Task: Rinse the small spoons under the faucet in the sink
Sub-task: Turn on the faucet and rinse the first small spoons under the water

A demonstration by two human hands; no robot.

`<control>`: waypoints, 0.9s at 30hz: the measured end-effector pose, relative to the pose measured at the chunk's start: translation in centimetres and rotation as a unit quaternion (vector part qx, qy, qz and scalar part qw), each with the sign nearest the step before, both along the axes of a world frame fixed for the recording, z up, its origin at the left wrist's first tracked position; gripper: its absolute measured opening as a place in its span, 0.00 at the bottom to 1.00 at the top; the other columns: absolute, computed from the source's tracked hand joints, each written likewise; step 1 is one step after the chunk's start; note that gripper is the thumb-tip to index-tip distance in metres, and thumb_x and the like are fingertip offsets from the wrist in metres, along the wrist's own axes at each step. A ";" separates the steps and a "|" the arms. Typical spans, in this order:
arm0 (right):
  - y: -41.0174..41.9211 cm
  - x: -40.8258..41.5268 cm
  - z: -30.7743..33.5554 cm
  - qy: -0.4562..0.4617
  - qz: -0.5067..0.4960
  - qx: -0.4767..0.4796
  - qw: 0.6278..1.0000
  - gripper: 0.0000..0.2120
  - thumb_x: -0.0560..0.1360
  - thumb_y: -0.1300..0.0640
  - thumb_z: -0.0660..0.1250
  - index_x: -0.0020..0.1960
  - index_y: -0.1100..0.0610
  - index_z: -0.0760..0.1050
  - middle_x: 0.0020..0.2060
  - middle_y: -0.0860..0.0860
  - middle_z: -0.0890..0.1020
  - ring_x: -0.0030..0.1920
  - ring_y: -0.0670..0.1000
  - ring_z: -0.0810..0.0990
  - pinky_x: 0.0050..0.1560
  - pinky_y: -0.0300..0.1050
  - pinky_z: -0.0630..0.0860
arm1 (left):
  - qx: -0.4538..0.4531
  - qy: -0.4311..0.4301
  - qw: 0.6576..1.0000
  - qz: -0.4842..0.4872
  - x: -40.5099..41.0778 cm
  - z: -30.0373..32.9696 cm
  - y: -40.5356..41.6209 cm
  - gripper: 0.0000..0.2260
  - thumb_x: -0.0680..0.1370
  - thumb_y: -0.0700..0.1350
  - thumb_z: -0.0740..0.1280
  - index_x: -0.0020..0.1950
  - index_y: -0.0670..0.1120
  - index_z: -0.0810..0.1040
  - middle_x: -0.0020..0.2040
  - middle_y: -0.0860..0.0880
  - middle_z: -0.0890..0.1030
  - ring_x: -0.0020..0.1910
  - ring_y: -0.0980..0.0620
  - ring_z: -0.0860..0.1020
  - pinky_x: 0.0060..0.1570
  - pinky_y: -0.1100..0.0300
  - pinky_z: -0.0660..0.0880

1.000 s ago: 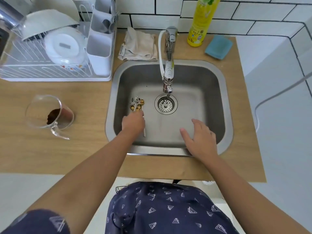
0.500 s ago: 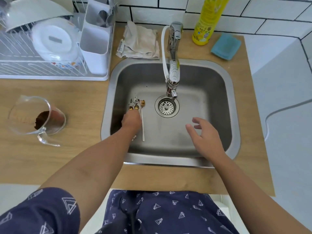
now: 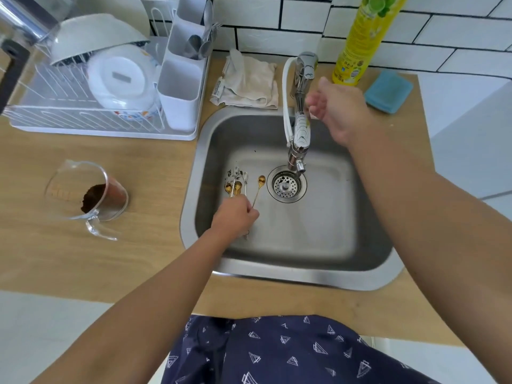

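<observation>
Several small gold and silver spoons (image 3: 238, 182) lie fanned on the left of the steel sink (image 3: 304, 275), their bowls toward the back and some of them soiled brown. My left hand (image 3: 235, 218) grips their handles in a bunch at the near end. My right hand (image 3: 336, 109) is raised beside the chrome faucet (image 3: 300, 106), fingers loosely spread just right of its handle, holding nothing. No water runs from the spout, which hangs above the drain strainer (image 3: 286, 185).
A glass measuring cup (image 3: 88, 195) with brown powder lies on the wooden counter left of the sink. A dish rack (image 3: 91, 87) with bowls and a cutlery holder stands at back left. A cloth (image 3: 248, 81), yellow soap bottle (image 3: 360, 37) and blue sponge (image 3: 388, 91) sit behind the sink.
My right hand has risen from the sink's front right up to the faucet handle. My left hand has stayed on the spoon handles, and one gold spoon now points toward the drain.
</observation>
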State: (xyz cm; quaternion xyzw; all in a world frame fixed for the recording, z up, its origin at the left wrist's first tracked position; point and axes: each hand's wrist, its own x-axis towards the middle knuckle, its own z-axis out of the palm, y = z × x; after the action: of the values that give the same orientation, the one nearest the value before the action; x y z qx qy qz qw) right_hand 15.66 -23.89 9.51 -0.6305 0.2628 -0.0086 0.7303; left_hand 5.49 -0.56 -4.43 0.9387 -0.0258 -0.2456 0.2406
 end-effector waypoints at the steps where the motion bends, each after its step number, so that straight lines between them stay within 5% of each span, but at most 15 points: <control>1: 0.2 0.8 0.2 0.003 -0.002 0.037 0.999 0.08 0.85 0.59 0.62 0.51 0.62 0.75 0.40 0.56 0.83 0.34 0.46 0.83 0.37 0.36 0.80 | -0.019 0.001 1.000 0.002 -0.3 0.0 0.1 0.06 0.77 0.47 0.65 0.45 0.45 0.78 0.38 0.49 0.80 0.38 0.50 0.79 0.37 0.56 0.78; 6: 0.5 2.3 0.8 0.027 -0.007 0.094 0.995 0.05 0.84 0.63 0.62 0.57 0.65 0.74 0.43 0.58 0.86 0.38 0.49 0.87 0.41 0.38 0.83 | -0.145 0.017 0.989 0.025 -1.6 -0.3 0.5 0.02 0.78 0.45 0.68 0.46 0.49 0.77 0.39 0.54 0.79 0.38 0.56 0.77 0.36 0.66 0.71; 10: 0.8 2.5 1.0 0.043 -0.016 0.076 0.996 0.06 0.84 0.62 0.63 0.58 0.64 0.75 0.42 0.56 0.86 0.36 0.47 0.86 0.39 0.37 0.83 | -0.195 0.042 0.978 0.054 -1.9 -0.2 0.6 0.02 0.79 0.42 0.68 0.51 0.47 0.78 0.39 0.50 0.79 0.31 0.53 0.80 0.34 0.59 0.80; 19: 1.3 3.0 1.8 0.060 -0.026 0.061 0.996 0.12 0.86 0.56 0.61 0.46 0.58 0.76 0.40 0.50 0.86 0.38 0.45 0.86 0.40 0.36 0.81 | -0.179 0.037 0.982 0.050 -1.9 -0.5 0.7 0.08 0.81 0.45 0.66 0.60 0.49 0.81 0.39 0.53 0.81 0.30 0.57 0.81 0.31 0.71 0.75; 27: 1.2 3.1 1.7 0.059 -0.032 0.075 0.995 0.11 0.86 0.56 0.62 0.47 0.58 0.77 0.40 0.49 0.86 0.38 0.44 0.86 0.41 0.37 0.81 | -0.162 0.025 0.986 0.021 -2.0 -0.4 0.6 0.08 0.81 0.46 0.66 0.60 0.50 0.81 0.39 0.52 0.82 0.36 0.53 0.81 0.39 0.61 0.79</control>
State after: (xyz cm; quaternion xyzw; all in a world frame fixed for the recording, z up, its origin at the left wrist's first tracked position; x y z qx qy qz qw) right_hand 18.79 -22.69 11.19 -0.5643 0.3250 0.0250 0.7585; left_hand 3.50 0.00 -4.83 0.8813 -0.0393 -0.2560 0.3952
